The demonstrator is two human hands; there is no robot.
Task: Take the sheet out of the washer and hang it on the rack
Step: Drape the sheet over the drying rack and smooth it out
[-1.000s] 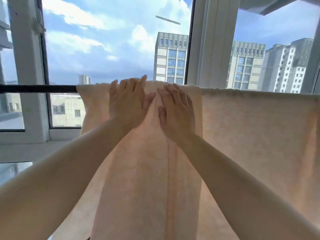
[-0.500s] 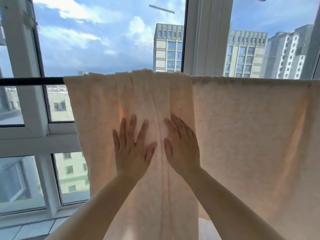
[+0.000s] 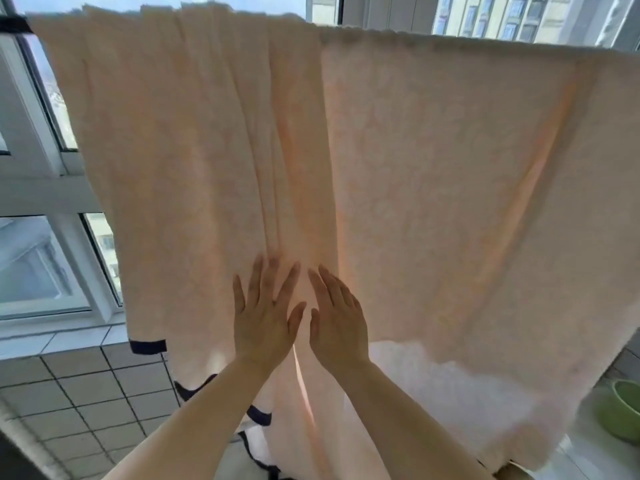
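A: Sheet (image 3: 433,188) is over the rail (image 3: 10,24) by the window, hanging down in front of the person. Peach cloth with a dark trim at the low corners, bunched into pleats left of the middle, flatter to the right

B: How will it handle?

A: Soft and limp, I'd judge. Light shows through it, so thin, though if damp from the wash it may drag and cling. Not fragile. Best taken by the hem or side edges to spread it, since pushing the middle only shifts the folds

B: And the hands?

A: Both arms reach forward and up. Left hand (image 3: 265,323) lies flat on the pleats, fingers (image 3: 258,275) straight and spread. Right hand (image 3: 337,323) is just beside it, palm on the cloth, fingers straight and closer together. Neither grips anything

B: Anything else?

A: Green bowl (image 3: 620,410) low on the right, tiled wall below the window
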